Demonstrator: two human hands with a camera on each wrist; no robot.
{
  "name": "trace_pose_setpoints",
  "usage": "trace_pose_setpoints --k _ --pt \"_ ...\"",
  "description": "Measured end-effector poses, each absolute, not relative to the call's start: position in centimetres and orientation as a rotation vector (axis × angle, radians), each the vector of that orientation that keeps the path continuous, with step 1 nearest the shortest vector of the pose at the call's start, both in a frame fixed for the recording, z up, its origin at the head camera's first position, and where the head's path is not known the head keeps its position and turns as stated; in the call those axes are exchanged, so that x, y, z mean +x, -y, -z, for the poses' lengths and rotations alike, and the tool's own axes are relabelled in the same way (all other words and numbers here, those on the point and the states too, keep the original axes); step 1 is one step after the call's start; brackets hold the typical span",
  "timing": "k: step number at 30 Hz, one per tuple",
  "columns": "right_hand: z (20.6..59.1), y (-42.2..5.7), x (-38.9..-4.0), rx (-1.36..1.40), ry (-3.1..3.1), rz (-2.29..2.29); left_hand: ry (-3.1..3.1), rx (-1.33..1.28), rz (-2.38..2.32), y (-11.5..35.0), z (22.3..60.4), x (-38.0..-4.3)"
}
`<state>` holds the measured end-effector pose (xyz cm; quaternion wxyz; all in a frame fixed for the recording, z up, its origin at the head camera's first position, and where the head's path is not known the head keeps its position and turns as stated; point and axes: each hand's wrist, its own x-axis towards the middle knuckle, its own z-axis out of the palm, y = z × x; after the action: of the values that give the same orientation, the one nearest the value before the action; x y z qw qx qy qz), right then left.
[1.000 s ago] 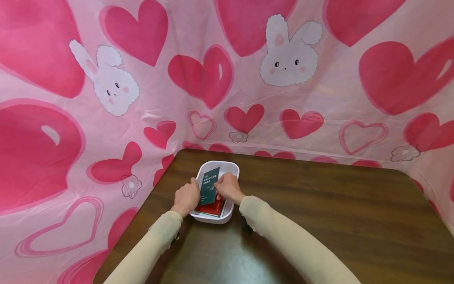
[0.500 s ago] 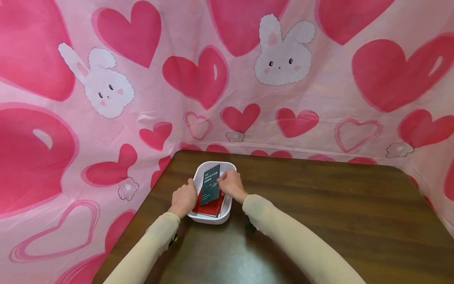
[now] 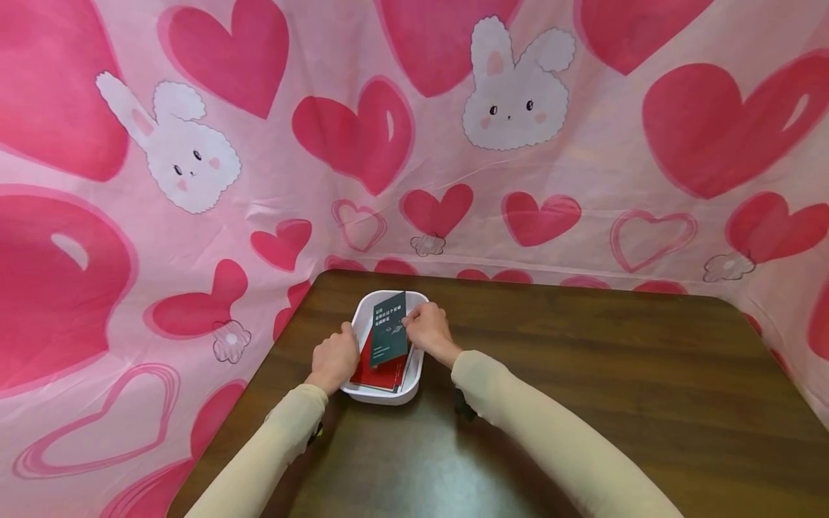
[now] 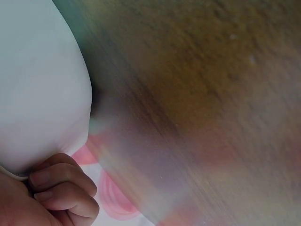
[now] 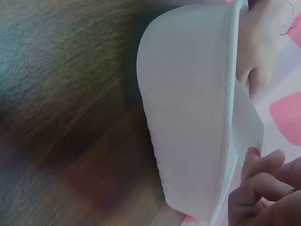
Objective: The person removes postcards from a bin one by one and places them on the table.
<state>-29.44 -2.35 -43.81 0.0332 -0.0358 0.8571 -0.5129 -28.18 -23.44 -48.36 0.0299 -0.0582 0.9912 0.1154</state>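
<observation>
A white plastic basin (image 3: 382, 397) with rounded corners stands near the table's far left corner. My left hand (image 3: 334, 357) grips its left rim, fingers curled over the edge in the left wrist view (image 4: 61, 188). My right hand (image 3: 429, 329) pinches the right edge of a dark green card (image 3: 388, 331) printed with white characters. The card is tilted above the basin, its top edge reaching the far rim. Under it lie red cards (image 3: 378, 374) and a paler one, partly covered. In the right wrist view, the card's pale underside (image 5: 249, 122) shows beside the curled fingers.
The brown wooden table (image 3: 583, 374) stretches to the right and toward the front. A pink cloth (image 3: 453, 158) with hearts and rabbit faces hangs behind and along the left side.
My right hand has drawn the green card up and to the right, uncovering more of the red cards. My left hand keeps its place on the basin's rim.
</observation>
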Motion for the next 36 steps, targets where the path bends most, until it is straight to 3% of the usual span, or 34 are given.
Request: trace_pose_setpoints --k 36 --pt "44.6 -4.8 -30.8 0.055 -2.782 1.642 -3.101 -0.163 -0.364 23.3 48.5 -27.9"
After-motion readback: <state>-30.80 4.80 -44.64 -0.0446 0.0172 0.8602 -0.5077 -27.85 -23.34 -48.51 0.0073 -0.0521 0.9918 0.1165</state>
